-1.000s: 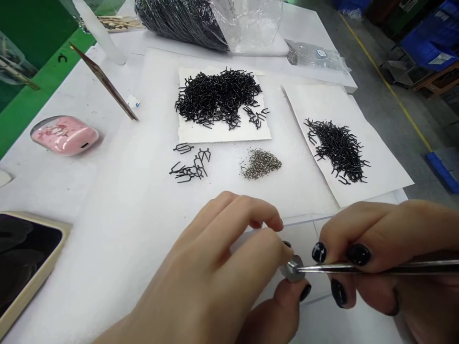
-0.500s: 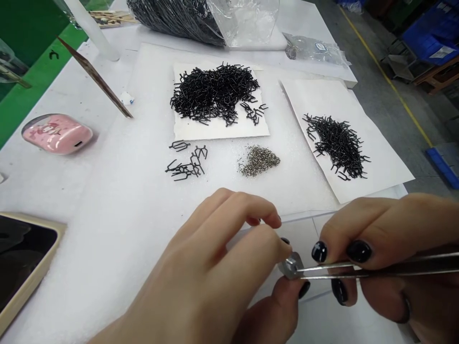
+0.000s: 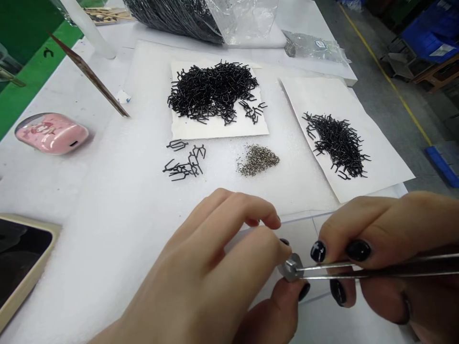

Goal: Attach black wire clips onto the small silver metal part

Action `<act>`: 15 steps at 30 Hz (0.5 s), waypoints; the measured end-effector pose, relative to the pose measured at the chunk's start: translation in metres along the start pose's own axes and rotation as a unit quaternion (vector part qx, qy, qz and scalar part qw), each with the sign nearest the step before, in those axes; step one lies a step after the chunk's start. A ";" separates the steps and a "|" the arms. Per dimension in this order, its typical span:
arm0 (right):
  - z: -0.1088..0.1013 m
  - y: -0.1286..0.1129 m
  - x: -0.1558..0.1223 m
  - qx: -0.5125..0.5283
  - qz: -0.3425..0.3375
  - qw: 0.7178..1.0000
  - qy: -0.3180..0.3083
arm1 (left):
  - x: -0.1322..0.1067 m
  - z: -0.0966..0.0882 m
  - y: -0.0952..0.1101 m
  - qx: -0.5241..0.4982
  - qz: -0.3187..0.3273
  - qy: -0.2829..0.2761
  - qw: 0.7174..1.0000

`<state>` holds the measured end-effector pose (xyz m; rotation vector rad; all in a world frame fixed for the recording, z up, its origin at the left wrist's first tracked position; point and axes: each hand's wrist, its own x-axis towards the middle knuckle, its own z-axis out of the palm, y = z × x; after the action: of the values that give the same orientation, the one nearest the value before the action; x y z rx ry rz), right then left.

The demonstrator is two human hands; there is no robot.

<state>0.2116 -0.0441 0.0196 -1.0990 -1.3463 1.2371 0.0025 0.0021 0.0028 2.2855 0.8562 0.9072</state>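
Observation:
Between its thumb and index finger, my left hand (image 3: 215, 267) pinches a small grey metal block (image 3: 291, 268). My right hand (image 3: 387, 248) grips metal tweezers (image 3: 380, 272), whose tips reach the block's face. Whether a tiny part sits between the tips is too small to tell. Beyond my hands, a heap of tiny brassy metal parts (image 3: 260, 160) lies on the white foam sheet (image 3: 118, 200). To its left lie several loose black fork-shaped pieces (image 3: 184, 165). A large pile of such pieces (image 3: 215, 91) rests on white paper, and a smaller pile (image 3: 337, 145) on another sheet at right.
A pink case (image 3: 52, 134) and a phone (image 3: 25, 258) lie at the left. A thin brown pointed strip (image 3: 89, 74) stands out near a white post (image 3: 88, 28). Behind the piles are a bag of black strands (image 3: 175, 16) and a clear plastic bag (image 3: 315, 48).
The view has shifted very slightly, so the things on the left appear a little further left. Both hands keep their hold, with the tweezer tips still at the block.

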 end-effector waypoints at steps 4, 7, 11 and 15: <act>0.002 -0.001 -0.001 0.032 -0.013 0.999 -0.008 | -0.001 -0.004 0.003 -0.029 -0.010 -0.002 1.000; 0.003 -0.007 0.002 0.041 -0.030 0.998 -0.038 | -0.001 -0.004 0.002 -0.030 -0.018 -0.006 0.999; 0.005 -0.012 0.008 -0.004 -0.074 0.996 -0.053 | -0.001 -0.003 0.000 0.001 -0.001 -0.002 1.000; 0.012 -0.014 0.009 -0.038 -0.059 0.997 -0.029 | -0.002 -0.003 0.001 0.069 -0.013 -0.005 0.998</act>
<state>0.1989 -0.0376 0.0344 -1.0282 -1.4914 1.1471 -0.0009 0.0005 0.0048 2.3874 0.9704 0.8485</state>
